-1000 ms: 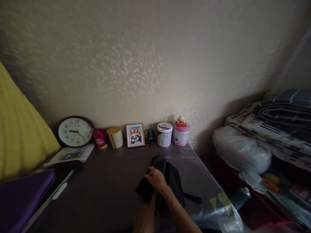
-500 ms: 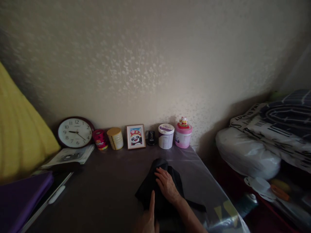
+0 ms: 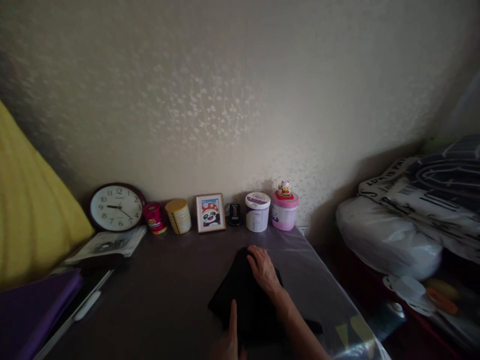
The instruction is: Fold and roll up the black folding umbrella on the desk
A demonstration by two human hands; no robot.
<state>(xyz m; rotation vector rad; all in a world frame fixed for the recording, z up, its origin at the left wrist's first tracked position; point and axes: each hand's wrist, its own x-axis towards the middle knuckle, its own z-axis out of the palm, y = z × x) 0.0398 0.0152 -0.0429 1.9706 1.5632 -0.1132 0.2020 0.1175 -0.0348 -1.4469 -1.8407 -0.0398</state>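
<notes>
A black cloth item with a strap-like strip trailing at its right lies spread on the table; its exact kind does not show. My right hand rests flat on its far right part, with the fingers at the upper edge. Low in the view, my left hand has its index finger stretched out over the near left part of the cloth. The rest of that hand is dim and partly cut off by the frame.
Along the wall stand a clock, a red can, a yellow-lidded can, a framed panda picture and two tubs. A purple folder lies left. Bagged bedding is piled beyond the table's right edge.
My right hand has slid away from me and slightly right, up to the cloth's far edge. The raised folds there lie flatter. My left hand has barely moved.
</notes>
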